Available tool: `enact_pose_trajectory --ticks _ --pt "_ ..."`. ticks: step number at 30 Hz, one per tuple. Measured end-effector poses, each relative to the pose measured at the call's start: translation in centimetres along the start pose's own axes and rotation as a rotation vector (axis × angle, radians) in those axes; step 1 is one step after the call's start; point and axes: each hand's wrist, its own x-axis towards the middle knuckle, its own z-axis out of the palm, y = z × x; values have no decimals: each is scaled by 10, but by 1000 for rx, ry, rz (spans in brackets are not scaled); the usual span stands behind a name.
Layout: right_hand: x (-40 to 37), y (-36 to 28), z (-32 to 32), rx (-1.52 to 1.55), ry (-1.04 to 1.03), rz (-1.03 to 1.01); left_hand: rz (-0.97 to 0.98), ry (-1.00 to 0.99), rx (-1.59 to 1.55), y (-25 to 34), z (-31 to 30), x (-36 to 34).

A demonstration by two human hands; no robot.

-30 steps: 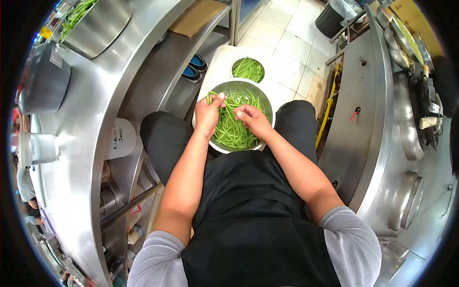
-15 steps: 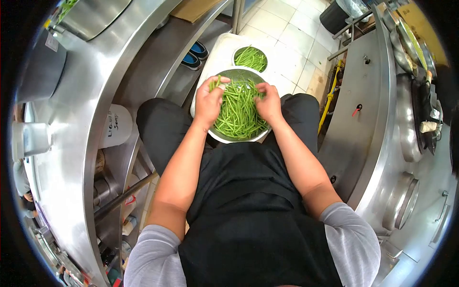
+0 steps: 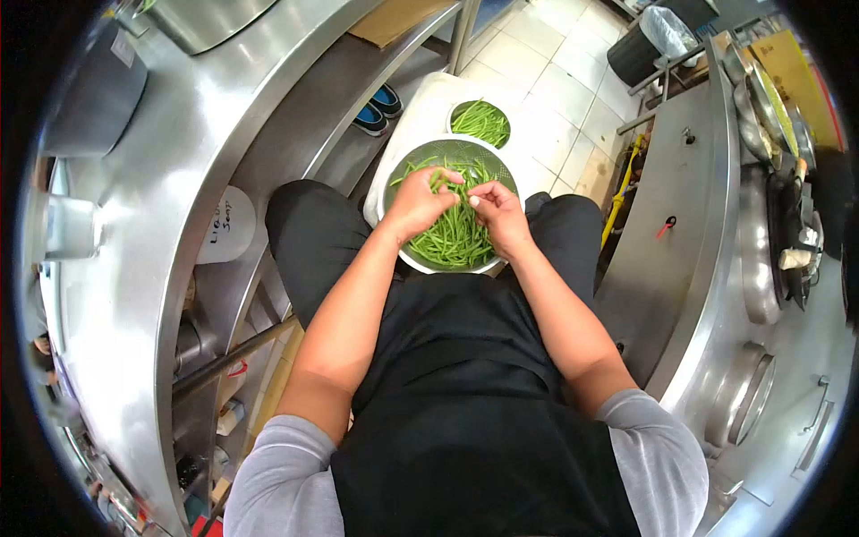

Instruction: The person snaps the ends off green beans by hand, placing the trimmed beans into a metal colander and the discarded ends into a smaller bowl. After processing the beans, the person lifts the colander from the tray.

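Right hand [image 3: 504, 219] moved in from colander's right side since earlier frame; left hand [image 3: 419, 206] shifted toward it. Hands now just beside each other above green beans [image 3: 452, 240] piled in perforated colander [image 3: 447, 150], between knees. Right thumb and index finger close together, left fingers curled; cannot tell if either clamps bean. Smaller round container [image 3: 453, 112] with more beans beyond colander.
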Motion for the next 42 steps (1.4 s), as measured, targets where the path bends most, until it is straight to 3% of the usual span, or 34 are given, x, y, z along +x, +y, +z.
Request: enact_pose_trajectory --ticks 3,7,10,11,13,17,19,21,22,24,25,27,33,35,42 --pt "-7 -7 3 318 -32 47 41 -56 112 2 12 -4" --pt "3 -6 -5 439 -113 77 56 -55 190 1 21 -2" --pt "10 -10 -11 47 -64 57 46 -56 394 7 18 -4" --pt "13 -11 -13 56 -66 51 60 -86 465 8 15 -3" --pt "11 -15 -15 -744 -107 -432 111 -130 569 4 8 -1" --pt "14 -7 -19 -1060 84 -413 100 -121 706 -7 -13 -1" --pt "19 -7 -21 -1039 99 -374 47 -76 578 -6 -16 5" --pt "18 -6 -19 -686 39 -209 -190 114 -203 -3 -14 11" --pt "19 -4 -16 -683 40 -210 -293 83 -511 5 -15 11" --pt "18 -2 -7 -172 -232 26 -293 89 -650 -1 -12 14" --pt "17 -2 -4 -173 -233 26 -294 94 -791 -5 -9 15" --pt "12 -1 1 91 -340 187 -287 93 -832 -11 -2 17" --pt "18 6 11 9 -249 111 -209 148 -896 -17 5 16" --pt "22 5 9 32 -111 154 -212 195 -912 -12 3 16" --pt "31 -3 2 -99 -34 -117 -246 246 -938 -11 -1 18"
